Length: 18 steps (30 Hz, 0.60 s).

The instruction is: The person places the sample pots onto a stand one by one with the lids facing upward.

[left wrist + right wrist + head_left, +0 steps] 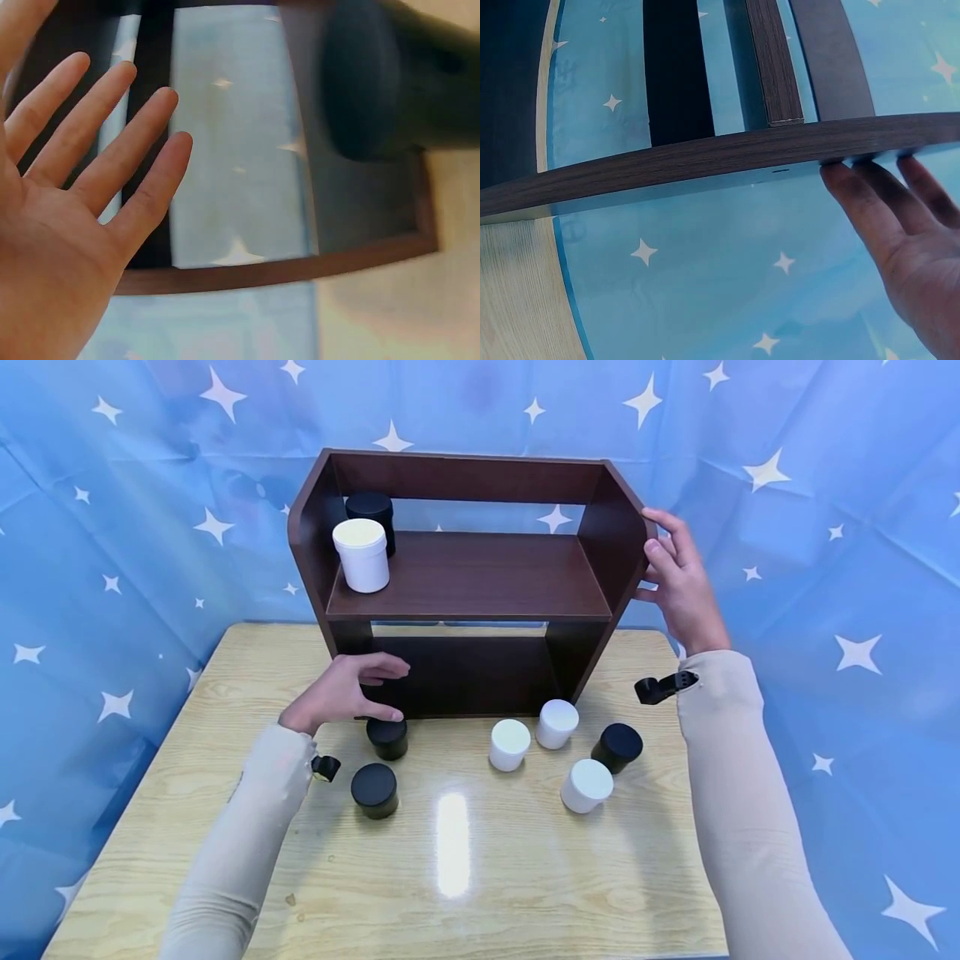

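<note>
A dark brown two-tier shelf (pixel 480 577) stands at the back of the table. My left hand (pixel 345 689), fingers extended and holding nothing, hovers before its lower left side, the thumb just above a black jar (pixel 387 739). Seen from the left wrist, that hand (pixel 97 180) has its fingers spread, with a blurred dark jar (pixel 367 82) close to the camera. My right hand (pixel 681 581) rests its fingertips on the outside of the right side panel (pixel 727 154). On the upper tier, a white jar (pixel 363 560) sits in front of a black jar (pixel 371 506) at the left end.
Another black jar (pixel 375 791) is on the table (pixel 360 893) at left. Toward the right are three white jars (pixel 510 745) and a black jar (pixel 617 747). Blue star-patterned cloth (pixel 847 527) surrounds the table behind and on both sides.
</note>
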{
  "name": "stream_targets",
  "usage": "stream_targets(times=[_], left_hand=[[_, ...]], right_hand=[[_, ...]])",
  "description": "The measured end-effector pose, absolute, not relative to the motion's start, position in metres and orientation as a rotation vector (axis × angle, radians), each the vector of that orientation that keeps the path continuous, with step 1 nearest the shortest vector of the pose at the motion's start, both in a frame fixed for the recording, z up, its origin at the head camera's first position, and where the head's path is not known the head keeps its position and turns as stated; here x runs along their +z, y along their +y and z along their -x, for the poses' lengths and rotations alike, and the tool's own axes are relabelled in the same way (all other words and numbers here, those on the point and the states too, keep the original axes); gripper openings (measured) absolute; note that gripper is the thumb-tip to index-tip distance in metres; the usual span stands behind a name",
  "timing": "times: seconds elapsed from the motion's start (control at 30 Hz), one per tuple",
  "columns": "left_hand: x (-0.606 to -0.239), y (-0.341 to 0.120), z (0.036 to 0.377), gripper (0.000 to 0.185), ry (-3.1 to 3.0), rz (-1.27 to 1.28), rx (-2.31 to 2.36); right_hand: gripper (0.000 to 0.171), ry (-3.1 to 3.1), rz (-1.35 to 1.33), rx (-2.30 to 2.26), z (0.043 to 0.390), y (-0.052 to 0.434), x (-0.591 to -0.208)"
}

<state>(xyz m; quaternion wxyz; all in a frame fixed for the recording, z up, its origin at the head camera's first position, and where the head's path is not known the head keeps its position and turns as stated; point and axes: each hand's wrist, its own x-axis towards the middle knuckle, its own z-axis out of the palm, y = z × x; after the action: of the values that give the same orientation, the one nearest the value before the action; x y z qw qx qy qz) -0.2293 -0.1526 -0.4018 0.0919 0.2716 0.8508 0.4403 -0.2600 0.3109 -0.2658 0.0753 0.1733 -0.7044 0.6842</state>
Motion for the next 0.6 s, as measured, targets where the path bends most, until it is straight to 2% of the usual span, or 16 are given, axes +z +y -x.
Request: stream_targets(times=[0.4, 0.6], left_hand=[[-0.452, -0.161, 0.229, 0.073, 2.490, -0.699, 1.204], [-0.466, -0.159, 0.233, 0.069, 2.442, -0.675, 1.135]], right_hand=[[0.047, -2.102, -0.533, 2.051, 0.261, 0.310, -0.268], [0.046, -2.094, -0.540, 2.061, 0.262, 0.309, -0.268]])
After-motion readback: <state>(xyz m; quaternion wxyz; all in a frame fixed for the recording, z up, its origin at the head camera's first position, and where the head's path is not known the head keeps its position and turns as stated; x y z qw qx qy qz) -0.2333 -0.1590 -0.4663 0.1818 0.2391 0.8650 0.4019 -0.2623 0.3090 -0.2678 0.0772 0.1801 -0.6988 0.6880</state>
